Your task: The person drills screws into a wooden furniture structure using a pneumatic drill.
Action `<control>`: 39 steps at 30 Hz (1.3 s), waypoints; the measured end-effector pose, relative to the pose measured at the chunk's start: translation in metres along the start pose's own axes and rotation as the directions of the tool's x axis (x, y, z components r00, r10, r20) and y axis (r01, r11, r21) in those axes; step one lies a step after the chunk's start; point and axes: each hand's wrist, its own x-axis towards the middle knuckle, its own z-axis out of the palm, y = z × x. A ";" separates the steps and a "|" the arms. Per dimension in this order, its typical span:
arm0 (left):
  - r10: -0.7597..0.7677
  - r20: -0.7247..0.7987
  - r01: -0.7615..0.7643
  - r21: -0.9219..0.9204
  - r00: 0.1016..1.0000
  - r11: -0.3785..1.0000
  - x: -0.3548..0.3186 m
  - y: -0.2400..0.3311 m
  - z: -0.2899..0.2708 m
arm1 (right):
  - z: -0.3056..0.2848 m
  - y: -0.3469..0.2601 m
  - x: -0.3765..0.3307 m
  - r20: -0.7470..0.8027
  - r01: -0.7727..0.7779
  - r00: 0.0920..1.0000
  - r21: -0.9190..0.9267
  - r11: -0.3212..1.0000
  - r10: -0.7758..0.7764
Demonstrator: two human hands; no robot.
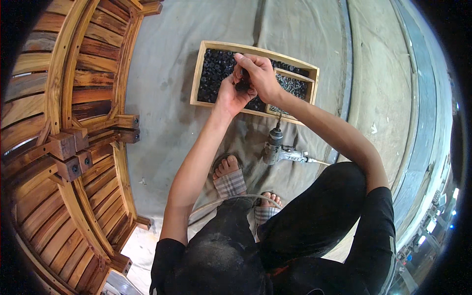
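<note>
Above a wooden box [195, 83] my two hands meet. Cupped with its palm up, my left hand [230, 98] holds several small black round pieces [242, 86]. My right hand [261, 74] bends over it with the fingers curled in; what lies between those fingertips is hidden. Loose black round pieces [210, 66] fill the large left part of the box. Small metal screws [295, 88] lie in a compartment on the right.
A pneumatic driver [273, 150] with a hose lies below the box, its bit pointing toward it. Slatted wooden furniture [93, 64] stands along the left side. My sandalled feet [229, 179] rest on a grey cloth covering [162, 73].
</note>
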 end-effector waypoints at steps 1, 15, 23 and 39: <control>-0.002 0.001 0.002 0.002 1.000 1.000 0.000 0.000 0.000 | 0.000 0.000 -0.001 -0.003 0.001 1.000 0.001 1.000 -0.001; -0.098 0.128 0.106 -0.057 0.987 0.993 -0.010 0.008 -0.031 | -0.030 -0.010 0.017 0.148 0.301 0.940 -0.784 0.543 -0.308; 0.006 0.090 -0.003 -0.033 0.996 0.999 -0.045 0.018 -0.009 | -0.061 0.018 0.009 0.526 0.536 0.843 -0.806 -0.250 0.111; 0.055 0.046 -0.060 0.101 0.997 0.993 -0.038 0.022 -0.035 | -0.042 -0.013 0.024 0.492 0.466 0.870 -0.817 0.339 -0.010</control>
